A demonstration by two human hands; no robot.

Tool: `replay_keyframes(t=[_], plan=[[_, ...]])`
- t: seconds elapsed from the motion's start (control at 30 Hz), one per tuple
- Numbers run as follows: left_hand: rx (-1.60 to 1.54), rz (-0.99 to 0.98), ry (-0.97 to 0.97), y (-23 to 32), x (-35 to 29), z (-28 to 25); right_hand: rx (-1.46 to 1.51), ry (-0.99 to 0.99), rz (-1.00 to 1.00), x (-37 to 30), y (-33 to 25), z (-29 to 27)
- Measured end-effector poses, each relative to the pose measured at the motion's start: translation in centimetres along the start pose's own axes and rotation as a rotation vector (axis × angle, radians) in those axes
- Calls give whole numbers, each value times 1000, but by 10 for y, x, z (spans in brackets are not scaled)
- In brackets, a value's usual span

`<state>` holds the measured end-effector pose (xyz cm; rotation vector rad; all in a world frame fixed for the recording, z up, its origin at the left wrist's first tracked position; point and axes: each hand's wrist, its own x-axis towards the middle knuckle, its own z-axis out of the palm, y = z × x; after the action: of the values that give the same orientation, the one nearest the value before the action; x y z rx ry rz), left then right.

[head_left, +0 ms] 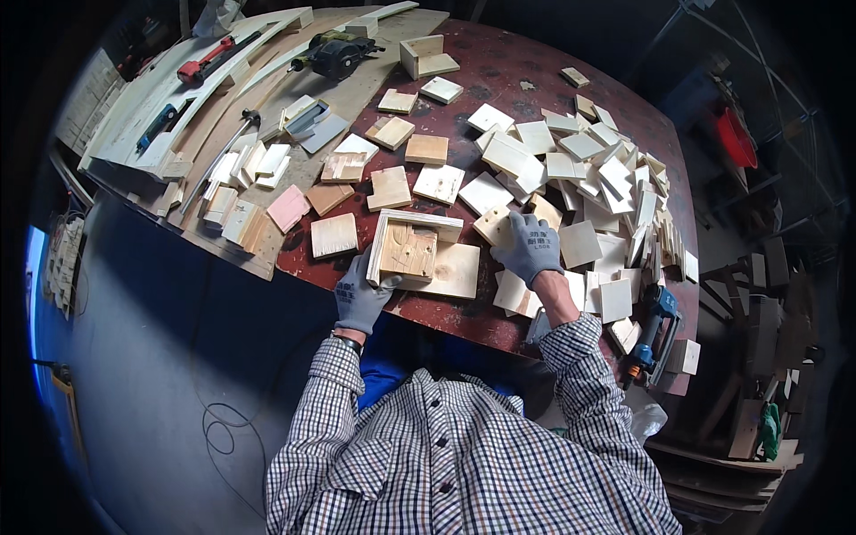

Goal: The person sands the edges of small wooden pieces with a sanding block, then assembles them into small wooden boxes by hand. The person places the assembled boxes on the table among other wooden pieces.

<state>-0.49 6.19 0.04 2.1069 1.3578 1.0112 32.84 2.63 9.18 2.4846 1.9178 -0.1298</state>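
Note:
My left hand (359, 296), in a grey glove, grips the left side of an L-shaped wooden corner piece (419, 217) at the table's front edge. Inside its angle sits a knotty wooden block (408, 251). A flat square board (456, 270) lies against its right side, partly covered. To the right, my gloved right hand (530, 245) reaches into the loose pieces, its fingers curled at a small wooden block (493, 226) with dark holes. The fingertips are partly hidden there. Another pale block (545, 212) lies just beyond them.
A large heap of wooden blocks (615, 174) covers the right of the dark red table (499, 58). A blue air nailer (655, 330) lies at the right edge. A hammer (218, 153), a red tool (207, 61) and a black tool (337, 57) lie at left.

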Motion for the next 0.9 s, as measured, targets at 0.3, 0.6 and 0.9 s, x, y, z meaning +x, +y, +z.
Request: replay_keyframes(t=[0.3, 0.6, 0.9], plan=[[1, 19, 47, -11, -1, 3, 389, 389, -553, -46, -78, -56], [11, 19, 22, -10, 0, 6, 100, 220, -581, -29, -104, -1], [-18, -8, -14, -11, 0, 5, 345, 244, -583, -32, -108, 25]])
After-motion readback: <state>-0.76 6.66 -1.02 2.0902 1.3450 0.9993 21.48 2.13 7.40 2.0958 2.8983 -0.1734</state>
